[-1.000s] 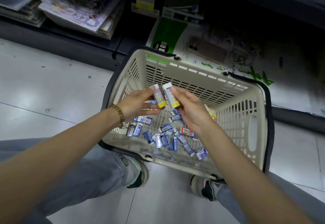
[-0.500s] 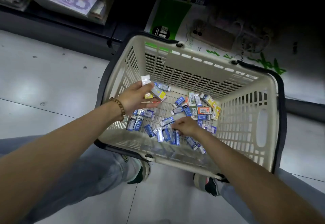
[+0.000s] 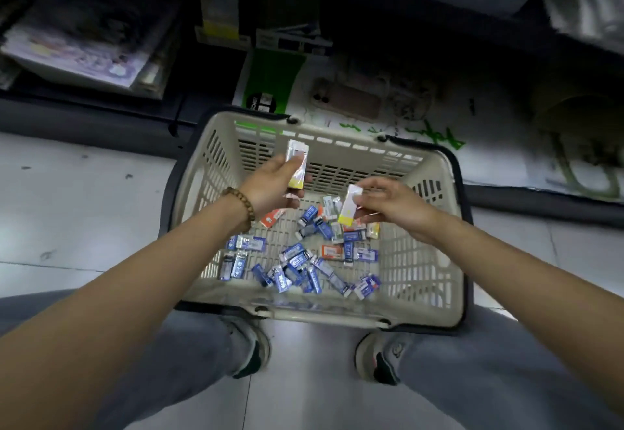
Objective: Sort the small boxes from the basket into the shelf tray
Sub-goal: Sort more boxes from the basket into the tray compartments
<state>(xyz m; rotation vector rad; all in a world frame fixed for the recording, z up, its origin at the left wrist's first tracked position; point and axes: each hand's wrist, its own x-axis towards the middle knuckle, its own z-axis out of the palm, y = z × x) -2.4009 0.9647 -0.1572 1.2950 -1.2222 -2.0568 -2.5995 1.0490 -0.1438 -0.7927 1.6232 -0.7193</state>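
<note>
A beige plastic basket [image 3: 429,260] stands on the floor between my feet. Several small boxes [image 3: 304,267], mostly blue with a few orange, lie scattered on its bottom. My left hand [image 3: 273,183] is raised over the basket's far left part and grips a small stack of white-and-yellow boxes [image 3: 297,168]. My right hand [image 3: 395,205] is over the basket's right half and pinches one white-and-yellow box [image 3: 349,208] by its upper end. The shelf tray is not visible.
A dark low shelf [image 3: 101,108] runs along the back with magazines [image 3: 84,48] at the left and packaged goods [image 3: 270,81] behind the basket. My two shoes [image 3: 250,348] stand on the tiled floor just in front of the basket.
My right hand has come up out of the basket's pile with a white-and-yellow box pinched in it. My left hand has risen a little with its stack. The view has tilted up towards the shelf.
</note>
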